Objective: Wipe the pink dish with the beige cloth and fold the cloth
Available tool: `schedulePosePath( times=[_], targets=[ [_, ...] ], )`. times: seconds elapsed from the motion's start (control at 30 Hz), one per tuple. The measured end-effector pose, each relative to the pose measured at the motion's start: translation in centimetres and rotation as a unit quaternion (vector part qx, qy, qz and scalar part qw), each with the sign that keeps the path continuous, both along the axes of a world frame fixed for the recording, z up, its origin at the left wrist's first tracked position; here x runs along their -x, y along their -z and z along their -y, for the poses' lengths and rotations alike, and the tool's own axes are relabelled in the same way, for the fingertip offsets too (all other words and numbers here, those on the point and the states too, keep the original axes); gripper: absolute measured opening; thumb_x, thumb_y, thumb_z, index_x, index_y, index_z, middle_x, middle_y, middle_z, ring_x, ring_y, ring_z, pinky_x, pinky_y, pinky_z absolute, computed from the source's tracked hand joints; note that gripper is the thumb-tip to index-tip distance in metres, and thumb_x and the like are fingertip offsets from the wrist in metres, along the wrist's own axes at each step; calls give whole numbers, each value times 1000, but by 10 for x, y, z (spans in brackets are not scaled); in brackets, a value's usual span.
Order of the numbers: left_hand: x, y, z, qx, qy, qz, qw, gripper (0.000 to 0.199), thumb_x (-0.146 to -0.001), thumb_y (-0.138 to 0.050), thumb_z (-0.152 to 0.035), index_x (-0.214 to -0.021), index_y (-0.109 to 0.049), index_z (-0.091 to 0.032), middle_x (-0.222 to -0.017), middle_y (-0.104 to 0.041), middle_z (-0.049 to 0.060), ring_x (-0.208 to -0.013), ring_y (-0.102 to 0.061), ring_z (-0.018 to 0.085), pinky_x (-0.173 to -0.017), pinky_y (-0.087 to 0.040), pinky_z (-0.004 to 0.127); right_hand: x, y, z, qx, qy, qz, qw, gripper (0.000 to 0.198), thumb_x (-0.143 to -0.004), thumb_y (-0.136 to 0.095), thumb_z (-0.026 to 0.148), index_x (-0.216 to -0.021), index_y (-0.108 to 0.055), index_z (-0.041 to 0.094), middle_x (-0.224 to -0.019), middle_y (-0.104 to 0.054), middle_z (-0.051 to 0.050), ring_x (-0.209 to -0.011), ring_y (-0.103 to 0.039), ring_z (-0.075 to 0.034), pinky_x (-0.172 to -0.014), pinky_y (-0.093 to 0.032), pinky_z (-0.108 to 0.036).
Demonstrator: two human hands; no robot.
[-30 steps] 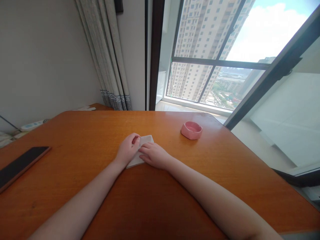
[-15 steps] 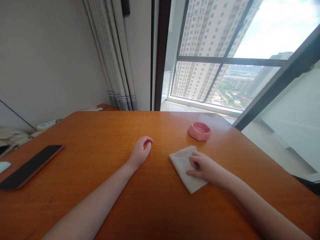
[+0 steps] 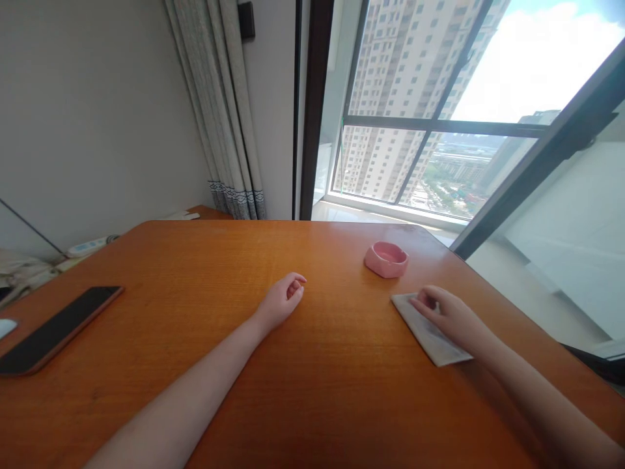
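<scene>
A folded pale grey cloth lies flat on the right part of the wooden table. Over its upper right side is my right hand, fingers bent and thumb stretched toward the cloth's far left corner. Fingertip contact is partly hidden, but the cloth travels along with this hand. My left hand rests on the table near the middle, its fingers loosely curled in with nothing in them. Beyond the cloth stands a pink ashtray, apart from both hands.
The brown wooden table spans the view. At its left lie a long black pad and part of a white object. Behind are a grey curtain and a window frame. A power strip sits beyond the left edge.
My right hand and the cloth have slid to the right across the table. My left hand has barely moved. The view has shifted slightly.
</scene>
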State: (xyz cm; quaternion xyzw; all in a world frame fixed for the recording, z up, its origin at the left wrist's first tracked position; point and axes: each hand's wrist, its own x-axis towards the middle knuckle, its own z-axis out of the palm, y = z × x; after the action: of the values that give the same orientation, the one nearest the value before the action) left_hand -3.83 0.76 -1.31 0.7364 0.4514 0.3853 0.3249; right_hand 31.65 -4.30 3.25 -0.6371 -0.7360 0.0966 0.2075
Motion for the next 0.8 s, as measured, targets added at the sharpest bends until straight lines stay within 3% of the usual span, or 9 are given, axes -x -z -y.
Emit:
schedulePosePath(
  times=[0.07,0.17,0.27,0.37,0.53,0.8],
  targets=[
    [-1,-2,4,6,43,-59,997,20,-85,-44,-30,-92,-57,-17,-69,-53,-1,-61,-48,11,-59,-39,23,40,-1,-4,-28,-15,-41,999,26,-84,-45,40,-66,-43,22,-63,-49,1,-60,-46,-14,-59,-36,-28],
    [0,-6,8,-10,87,-132,987,19,-84,-45,-30,-86,-60,-18,-68,-54,-1,-62,-47,12,-59,-36,24,105,12,-17,17,-125,-167,978,14,-82,-48,29,-92,-52,21,-72,-55,1,-63,-50,-13,-59,-41,-26],
    [0,-9,10,-23,100,-166,981,16,-81,-47,-26,-83,-60,-18,-68,-55,0,-63,-49,13,-59,-36,24,161,32,-34,60,-154,-299,940,38,-77,-51,19,-114,-47,20,-106,-58,-7,-81,-57,-14,-69,-49,-27],
    [0,-9,9,-31,111,-156,981,15,-78,-47,-18,-85,-60,-17,-76,-61,2,-68,-54,14,-63,-39,24,198,43,-47,80,-176,-315,929,42,-69,-49,5,-109,-53,19,-110,-60,-6,-99,-58,-16,-88,-47,-32],
    [-3,-7,10,-51,123,-149,980,21,-70,-48,-10,-86,-62,-14,-90,-66,7,-84,-60,19,-75,-44,27,206,43,-49,8,-268,-207,941,41,-68,-45,1,-103,-59,17,-104,-64,-7,-100,-57,-18,-93,-44,-36],
    [-5,-6,10,-79,137,-157,975,22,-69,-48,-9,-85,-62,-15,-89,-67,6,-83,-60,18,-76,-46,28,194,49,-46,-48,-287,-131,948,39,-75,-46,5,-111,-56,17,-105,-62,-9,-100,-54,-19,-91,-43,-36]
  ],
)
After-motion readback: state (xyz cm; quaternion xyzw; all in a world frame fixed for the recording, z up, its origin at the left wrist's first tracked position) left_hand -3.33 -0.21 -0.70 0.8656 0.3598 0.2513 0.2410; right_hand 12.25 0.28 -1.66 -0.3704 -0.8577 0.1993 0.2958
